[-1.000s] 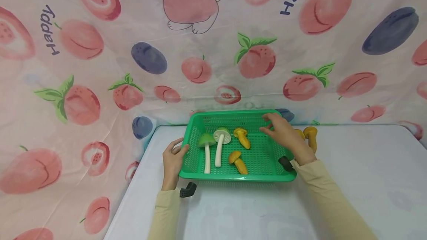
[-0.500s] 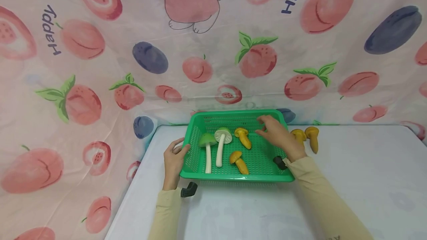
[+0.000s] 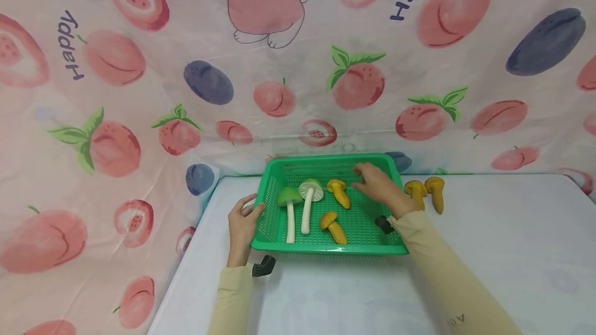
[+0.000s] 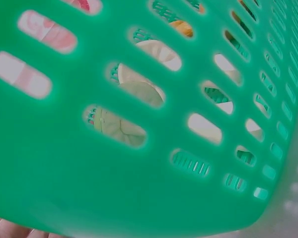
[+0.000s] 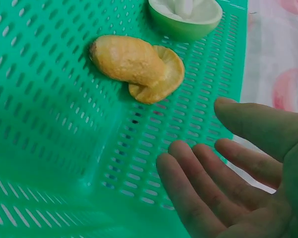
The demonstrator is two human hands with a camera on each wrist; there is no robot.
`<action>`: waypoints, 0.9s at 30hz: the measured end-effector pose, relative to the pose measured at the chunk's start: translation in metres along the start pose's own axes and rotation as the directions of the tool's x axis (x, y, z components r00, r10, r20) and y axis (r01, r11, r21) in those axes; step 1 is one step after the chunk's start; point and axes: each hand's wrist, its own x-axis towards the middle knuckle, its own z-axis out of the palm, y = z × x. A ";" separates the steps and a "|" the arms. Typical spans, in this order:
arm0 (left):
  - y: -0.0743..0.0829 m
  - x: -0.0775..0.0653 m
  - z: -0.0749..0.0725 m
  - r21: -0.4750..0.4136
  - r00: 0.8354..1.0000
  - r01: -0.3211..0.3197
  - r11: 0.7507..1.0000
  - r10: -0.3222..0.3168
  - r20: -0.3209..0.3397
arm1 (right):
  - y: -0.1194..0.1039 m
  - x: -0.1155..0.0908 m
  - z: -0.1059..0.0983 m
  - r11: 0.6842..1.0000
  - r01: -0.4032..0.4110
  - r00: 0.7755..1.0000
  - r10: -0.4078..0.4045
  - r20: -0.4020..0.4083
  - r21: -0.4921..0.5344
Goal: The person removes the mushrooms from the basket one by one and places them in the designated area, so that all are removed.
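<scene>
A green plastic basket stands on the table. My left hand holds its left rim, the thumb at the rim and the fingers on the outer side; the left wrist view mostly shows the perforated basket wall. Over the basket's right part hovers my right hand, fingers apart with nothing between them, as the right wrist view also shows. Nearest to it lies a yellow mushroom. A second yellow mushroom is closer to the front. Two green-capped, white-stemmed mushrooms, one beside the other, lie at the left inside.
Outside the basket, right of it, two more yellow mushrooms, one partly behind my right arm and the other fully visible, lie on the white-covered table. A fruit-print cloth hangs behind and at the left.
My right hand has moved a little left over the basket, its fingers still empty. The yellow mushrooms at the right have come into fuller view. My left hand has stayed at the rim.
</scene>
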 end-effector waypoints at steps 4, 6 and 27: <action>0.000 0.001 -0.001 0.000 1.000 0.001 1.000 -0.001 0.001 | 0.000 0.007 0.005 1.000 0.000 1.000 0.000 0.026 0.020; 0.000 0.001 -0.001 0.000 1.000 0.004 1.000 -0.004 -0.003 | 0.000 0.010 0.007 0.999 -0.002 0.999 0.001 0.042 0.035; 0.002 0.000 0.002 0.009 1.000 -0.006 1.000 0.006 -0.010 | 0.002 0.031 0.024 0.998 -0.062 0.986 0.057 0.154 0.028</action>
